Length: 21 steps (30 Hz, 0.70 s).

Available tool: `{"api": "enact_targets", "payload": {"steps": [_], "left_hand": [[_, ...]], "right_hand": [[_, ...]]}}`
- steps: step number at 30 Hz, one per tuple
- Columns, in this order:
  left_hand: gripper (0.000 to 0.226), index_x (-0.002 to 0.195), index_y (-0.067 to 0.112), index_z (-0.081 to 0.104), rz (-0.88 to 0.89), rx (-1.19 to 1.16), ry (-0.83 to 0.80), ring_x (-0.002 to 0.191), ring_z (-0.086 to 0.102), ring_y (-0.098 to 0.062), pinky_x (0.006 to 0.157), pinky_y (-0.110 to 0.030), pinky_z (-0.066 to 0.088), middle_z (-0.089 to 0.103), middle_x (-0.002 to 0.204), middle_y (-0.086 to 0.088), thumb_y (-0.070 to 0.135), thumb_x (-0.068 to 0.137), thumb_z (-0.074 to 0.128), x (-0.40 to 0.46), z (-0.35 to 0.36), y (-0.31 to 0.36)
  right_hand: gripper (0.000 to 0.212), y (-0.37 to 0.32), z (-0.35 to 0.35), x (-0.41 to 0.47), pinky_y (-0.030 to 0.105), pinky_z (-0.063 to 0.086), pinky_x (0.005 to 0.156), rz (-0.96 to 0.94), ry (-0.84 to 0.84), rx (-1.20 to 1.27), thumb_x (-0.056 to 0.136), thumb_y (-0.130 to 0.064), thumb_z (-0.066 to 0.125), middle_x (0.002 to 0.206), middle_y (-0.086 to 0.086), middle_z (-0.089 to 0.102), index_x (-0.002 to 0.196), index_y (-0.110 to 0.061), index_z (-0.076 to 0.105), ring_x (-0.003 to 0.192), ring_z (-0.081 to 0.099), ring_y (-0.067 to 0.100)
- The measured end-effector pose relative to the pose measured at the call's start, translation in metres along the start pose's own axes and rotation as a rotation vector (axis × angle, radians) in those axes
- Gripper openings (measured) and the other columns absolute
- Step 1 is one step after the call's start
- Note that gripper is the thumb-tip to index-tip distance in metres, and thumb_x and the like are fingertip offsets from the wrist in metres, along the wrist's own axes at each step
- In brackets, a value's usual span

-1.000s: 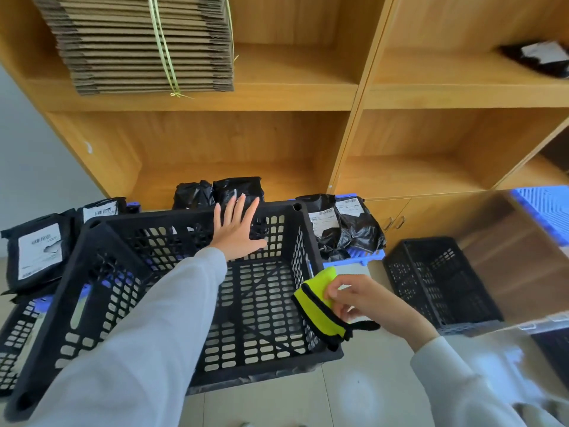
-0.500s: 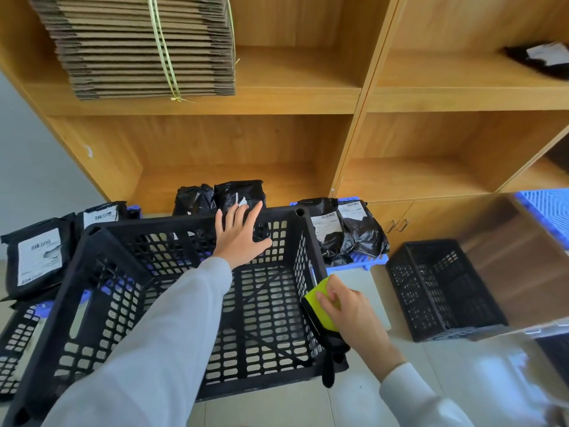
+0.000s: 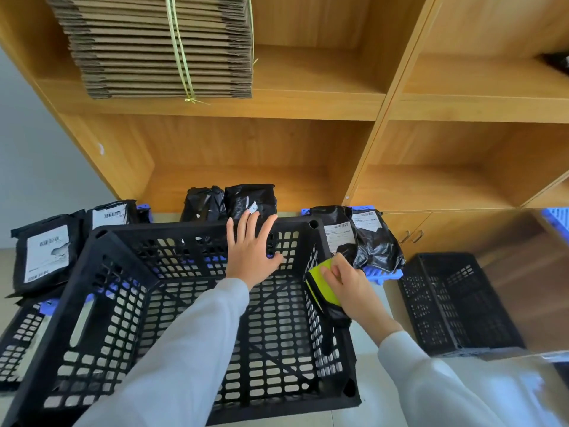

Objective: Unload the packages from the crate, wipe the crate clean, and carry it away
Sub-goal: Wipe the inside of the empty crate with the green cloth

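The crate (image 3: 191, 318) sits tilted on the floor before the shelf (image 3: 308, 106). The left hand (image 3: 251, 252), fingers straight, presses its far wall. The right hand (image 3: 348, 288) grips a yellow cloth (image 3: 324, 283) against its right wall. Packages (image 3: 249, 200) lie just behind the crate.

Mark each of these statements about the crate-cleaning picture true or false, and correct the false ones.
1. The big crate holds packages. False: it is empty.
2. The right hand holds a yellow cloth on the crate's right wall. True.
3. The left hand grips a package. False: it lies flat against the crate's far wall.
4. A tied stack of cardboard sits on the upper shelf. True.
5. Black packages lie behind the crate. True.
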State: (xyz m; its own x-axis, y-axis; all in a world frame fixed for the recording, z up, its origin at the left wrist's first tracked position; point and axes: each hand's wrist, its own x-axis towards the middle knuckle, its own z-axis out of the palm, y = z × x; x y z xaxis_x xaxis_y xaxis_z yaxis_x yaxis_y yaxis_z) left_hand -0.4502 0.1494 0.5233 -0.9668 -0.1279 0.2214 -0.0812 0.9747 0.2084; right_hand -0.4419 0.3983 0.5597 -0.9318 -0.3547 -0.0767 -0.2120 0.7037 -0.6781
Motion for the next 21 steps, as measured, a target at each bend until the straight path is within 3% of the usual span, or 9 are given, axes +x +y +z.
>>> {"api": "enact_targets", "payload": {"steps": [4, 9, 21], "left_hand": [[0.087, 0.157, 0.035, 0.029, -0.003, 0.015, 0.014, 0.155, 0.016, -0.031, 0.124, -0.06, 0.004, 0.033, 0.16, -0.01, 0.054, 0.079, 0.064, 0.001, 0.002, 0.0], [0.09, 0.158, 0.035, 0.026, 0.0, 0.036, 0.024, 0.155, 0.015, -0.031, 0.124, -0.06, 0.004, 0.032, 0.161, -0.01, 0.05, 0.079, 0.066, 0.0, 0.003, 0.0], [0.11, 0.162, 0.038, -0.004, 0.004, 0.103, -0.128, 0.157, -0.008, -0.032, 0.124, -0.059, -0.007, 0.005, 0.17, -0.013, 0.055, 0.081, 0.069, 0.003, -0.006, -0.001]], "right_hand": [[0.039, -0.005, -0.003, 0.037, 0.031, 0.022, 0.052, 0.029, -0.001, 0.049, 0.104, -0.037, 0.049, 0.062, 0.003, 0.029, 0.082, -0.011, 0.031, 0.053, 0.023, 0.014], [0.038, -0.011, -0.006, 0.078, 0.036, 0.023, 0.055, 0.034, 0.007, 0.049, 0.105, -0.038, 0.046, 0.062, 0.002, 0.03, 0.079, -0.019, 0.028, 0.055, 0.028, 0.019], [0.037, -0.012, -0.006, 0.089, 0.034, 0.027, 0.056, 0.04, 0.043, 0.065, 0.104, -0.041, 0.05, 0.064, 0.001, 0.032, 0.081, -0.018, 0.031, 0.057, 0.03, 0.017]]}}
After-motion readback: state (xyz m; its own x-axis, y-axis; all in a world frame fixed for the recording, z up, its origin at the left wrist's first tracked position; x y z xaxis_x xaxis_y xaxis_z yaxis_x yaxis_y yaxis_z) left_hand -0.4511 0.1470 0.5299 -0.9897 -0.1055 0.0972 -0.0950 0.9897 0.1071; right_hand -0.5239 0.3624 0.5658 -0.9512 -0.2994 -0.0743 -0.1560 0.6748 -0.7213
